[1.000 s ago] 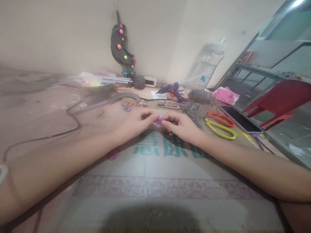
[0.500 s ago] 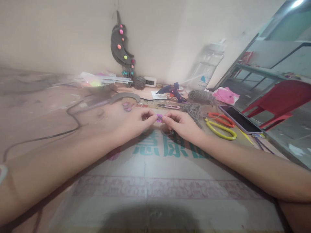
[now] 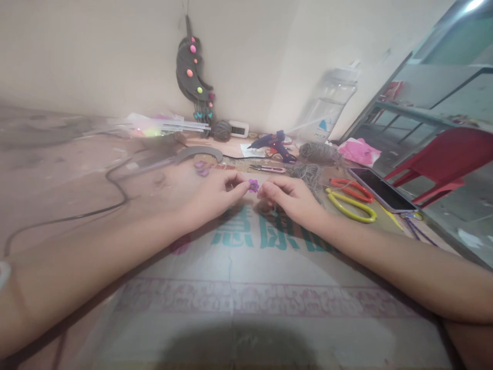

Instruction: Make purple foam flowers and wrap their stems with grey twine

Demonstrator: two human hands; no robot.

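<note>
A small purple flower-shaped piece (image 3: 253, 186) is pinched at its left edge between the thumb and forefinger of my left hand (image 3: 221, 194). Just right of the flower, my right hand (image 3: 290, 198) has its thumb and forefinger pressed together; whatever is between them is too small to make out. Both hands are above a printed cardboard sheet (image 3: 246, 267) with green characters. Several small purple pieces (image 3: 202, 167) lie behind my left hand. Beyond my right hand are loose grey yarn (image 3: 307, 176) and small pink-handled snips (image 3: 268, 168).
Orange-and-yellow-handled scissors (image 3: 351, 205) and a phone (image 3: 381, 190) lie at the right. Behind are a glue gun (image 3: 273, 144), a bottle (image 3: 333, 105), a yarn skein (image 3: 319, 152) and a pink bundle (image 3: 360, 151). A black cable (image 3: 111, 177) curves at the left. A decorated crescent (image 3: 188, 69) hangs on the wall.
My right fingertips have drawn slightly right, off the purple flower. The flower stays in my left fingers and now shows more of its face.
</note>
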